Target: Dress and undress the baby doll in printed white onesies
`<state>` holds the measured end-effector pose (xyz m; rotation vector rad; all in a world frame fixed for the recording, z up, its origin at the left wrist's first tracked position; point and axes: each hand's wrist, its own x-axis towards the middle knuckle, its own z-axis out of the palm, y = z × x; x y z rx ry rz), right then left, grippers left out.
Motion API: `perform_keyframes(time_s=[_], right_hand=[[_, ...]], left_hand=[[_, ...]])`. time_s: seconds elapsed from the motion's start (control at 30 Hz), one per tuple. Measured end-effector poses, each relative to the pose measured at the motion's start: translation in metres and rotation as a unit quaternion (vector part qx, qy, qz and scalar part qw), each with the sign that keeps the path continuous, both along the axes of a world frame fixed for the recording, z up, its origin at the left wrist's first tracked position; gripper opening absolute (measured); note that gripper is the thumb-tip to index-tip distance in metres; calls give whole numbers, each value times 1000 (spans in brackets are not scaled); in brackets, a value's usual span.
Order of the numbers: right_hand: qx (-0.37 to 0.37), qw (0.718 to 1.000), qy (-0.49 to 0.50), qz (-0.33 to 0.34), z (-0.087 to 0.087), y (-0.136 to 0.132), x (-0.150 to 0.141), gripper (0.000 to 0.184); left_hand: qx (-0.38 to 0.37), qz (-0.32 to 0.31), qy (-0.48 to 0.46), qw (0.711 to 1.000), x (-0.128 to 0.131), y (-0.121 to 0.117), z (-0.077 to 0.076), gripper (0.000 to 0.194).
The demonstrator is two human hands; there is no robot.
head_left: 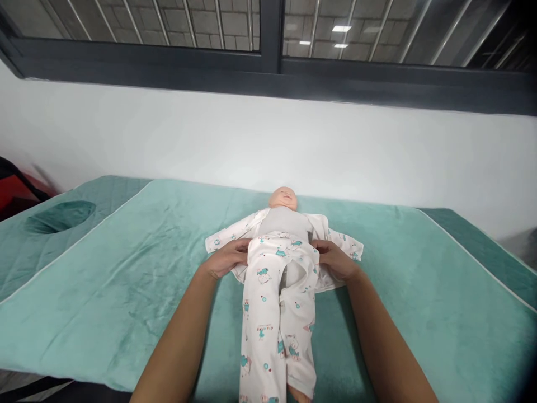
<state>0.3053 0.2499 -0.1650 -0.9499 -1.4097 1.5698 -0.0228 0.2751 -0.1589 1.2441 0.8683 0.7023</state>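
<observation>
A baby doll (283, 198) lies on its back, head toward the wall. It wears a light grey undershirt (284, 220) beneath an open white printed jacket (232, 230), whose sleeves spread to both sides. White printed baby pants (262, 302) cover its legs and reach up to the waist, with an opening at the crotch. My left hand (229, 258) grips the pants at the left side of the waistband. At the opposite side, my right hand (337, 259) is closed on the waistband too. Some fingertips of both hands are hidden by cloth. One doll foot (298, 395) shows at the bottom.
The doll rests on a bed with a green plush cover (126, 280). A face hole (62, 217) is in the bed's left end. Behind runs a white wall (235, 140) beneath a dark window frame (268, 75). Something red and black (17, 187) stands at far left.
</observation>
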Motion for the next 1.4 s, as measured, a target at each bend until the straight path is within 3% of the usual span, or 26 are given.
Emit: perform_keyframes(time_s=[0.1,0.23,0.47,0.6,0.8,0.97,1.17,1.27,1.4], right_hand=[[16,1000,-5,-26,0,0,-1,25],[33,996,-2,-82,-2,3,-4,33],[33,989,9,-145,-15,15,-15,40],[36,989,-4,-145,-15,16,-18,36],[87,988,-71,-102,-3,6,-11,22],[211,966,-113,-94,4,3,-5,11],[247,954,-142,-91,4,8,-12,18],[247,951,-132,-134,6,12,-20,19],[226,923,-212,-228,9,28,-27,18]], left_hand=[[30,3,9,1000,4,-1,1,32],[72,50,-12,996,13,-3,1,21],[100,127,-24,987,28,-1,-5,32],[99,154,-31,983,34,-2,-8,30],[190,198,37,961,29,-3,-1,15],[274,146,59,949,22,0,5,18],[244,61,81,965,14,5,17,26],[219,26,94,971,11,14,27,28],[222,42,122,967,18,29,33,29]])
